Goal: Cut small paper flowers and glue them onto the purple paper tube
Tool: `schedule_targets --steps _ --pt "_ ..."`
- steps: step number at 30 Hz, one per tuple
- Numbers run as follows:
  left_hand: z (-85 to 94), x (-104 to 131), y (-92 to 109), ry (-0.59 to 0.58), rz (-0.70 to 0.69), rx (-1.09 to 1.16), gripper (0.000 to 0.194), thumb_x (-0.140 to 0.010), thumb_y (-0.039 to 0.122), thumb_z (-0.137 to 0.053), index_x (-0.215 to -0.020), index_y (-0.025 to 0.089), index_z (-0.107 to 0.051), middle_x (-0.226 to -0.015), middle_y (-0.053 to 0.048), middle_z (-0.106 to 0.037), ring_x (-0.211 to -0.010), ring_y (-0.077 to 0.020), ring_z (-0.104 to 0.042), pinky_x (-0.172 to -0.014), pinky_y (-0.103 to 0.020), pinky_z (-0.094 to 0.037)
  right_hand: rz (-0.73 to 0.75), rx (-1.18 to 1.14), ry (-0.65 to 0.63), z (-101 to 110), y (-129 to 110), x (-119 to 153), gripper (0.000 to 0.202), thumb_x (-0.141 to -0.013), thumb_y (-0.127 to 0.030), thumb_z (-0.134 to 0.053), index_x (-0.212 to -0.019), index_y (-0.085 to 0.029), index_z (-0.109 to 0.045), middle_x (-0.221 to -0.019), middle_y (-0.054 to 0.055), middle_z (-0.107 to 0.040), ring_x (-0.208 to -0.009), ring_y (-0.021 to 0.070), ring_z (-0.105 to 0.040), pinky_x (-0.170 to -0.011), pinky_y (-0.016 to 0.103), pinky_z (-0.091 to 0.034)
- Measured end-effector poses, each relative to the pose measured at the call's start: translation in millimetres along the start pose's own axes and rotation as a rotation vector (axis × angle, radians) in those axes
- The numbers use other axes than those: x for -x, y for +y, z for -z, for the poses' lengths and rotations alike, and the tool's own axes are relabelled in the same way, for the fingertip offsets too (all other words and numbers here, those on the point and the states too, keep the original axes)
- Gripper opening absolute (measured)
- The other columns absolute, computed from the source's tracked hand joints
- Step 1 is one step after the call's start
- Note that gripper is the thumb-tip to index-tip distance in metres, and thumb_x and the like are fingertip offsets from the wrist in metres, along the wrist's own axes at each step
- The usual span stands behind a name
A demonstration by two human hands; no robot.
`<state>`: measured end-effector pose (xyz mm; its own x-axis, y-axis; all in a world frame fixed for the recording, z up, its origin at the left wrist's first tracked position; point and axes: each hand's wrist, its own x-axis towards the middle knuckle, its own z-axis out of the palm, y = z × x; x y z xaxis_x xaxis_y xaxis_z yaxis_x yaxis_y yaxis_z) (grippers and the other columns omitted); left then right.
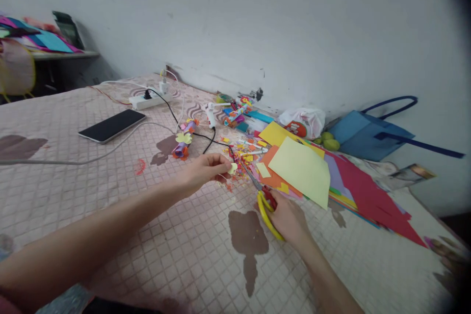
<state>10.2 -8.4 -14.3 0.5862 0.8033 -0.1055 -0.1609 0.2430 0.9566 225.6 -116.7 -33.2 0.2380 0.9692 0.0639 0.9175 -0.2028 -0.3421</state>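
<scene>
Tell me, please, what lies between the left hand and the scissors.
In the head view, the pale paper piece that the left hand pinches comes first, then coloured scraps, before the scissors.

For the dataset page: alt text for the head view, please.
Left hand holds a small pale-yellow paper cutout; right hand grips metal scissors with red and yellow handles. Multicoloured paper scraps, stacked coloured paper sheets and a flower-trimmed purple paper roll lie nearby on a pale checked cloth.

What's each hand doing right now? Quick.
Left hand: closed in a fingertip pinch, holding a small pale yellow paper cutout.
Right hand: closed, holding the red-and-yellow-handled scissors.
</scene>
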Motion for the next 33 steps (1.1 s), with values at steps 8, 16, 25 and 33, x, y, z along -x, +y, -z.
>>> schedule_targets --steps 8,16,25,33 --pt "-7.3 4 -2 0.013 -0.032 0.016 0.023 -0.068 0.031 -0.069 -0.073 0.014 -0.055 -0.058 0.003 -0.056 -0.049 -0.0051 -0.049 -0.051 -0.019 -0.04 0.166 -0.589 -0.147 -2 -20 10 0.033 -0.079 -0.048 -0.042 -0.077 -0.016 -0.051 -0.06 -0.001 -0.049 -0.052 0.0119 -0.044 -0.045 0.022 -0.034" --pt "-8.9 6 0 -0.016 0.001 0.066 0.025 -0.068 0.03 -0.07 -0.073 0.014 -0.052 -0.064 0.0 -0.062 -0.056 -0.0084 -0.058 -0.057 -0.022 -0.046 0.23 -0.584 -0.207 0 -23 12 0.036 -0.08 -0.052 -0.043 -0.074 -0.017 -0.05 -0.058 -0.003 -0.044 -0.051 0.0103 -0.04 -0.045 0.022 -0.031" --pt "-6.7 4 1 -0.031 -0.029 0.085 0.024 -0.07 0.03 -0.069 -0.073 0.013 -0.053 -0.07 -0.004 -0.066 -0.064 -0.0116 -0.062 -0.066 -0.027 -0.049 0.165 -0.478 -0.212 1 -16 11 0.028 -0.078 -0.045 -0.049 -0.078 -0.017 -0.054 -0.061 -0.001 -0.052 -0.052 0.0123 -0.047 -0.048 0.023 -0.034" --pt "4.9 -6 -2 0.037 -0.013 0.075 0.023 -0.069 0.029 -0.07 -0.073 0.013 -0.054 -0.069 -0.002 -0.064 -0.063 -0.0099 -0.061 -0.064 -0.023 -0.048 0.007 0.087 0.046 0 14 -11 0.041 -0.075 -0.038 -0.054 -0.108 -0.014 -0.054 -0.1 0.012 -0.063 -0.09 0.0257 -0.058 -0.073 0.033 -0.042"
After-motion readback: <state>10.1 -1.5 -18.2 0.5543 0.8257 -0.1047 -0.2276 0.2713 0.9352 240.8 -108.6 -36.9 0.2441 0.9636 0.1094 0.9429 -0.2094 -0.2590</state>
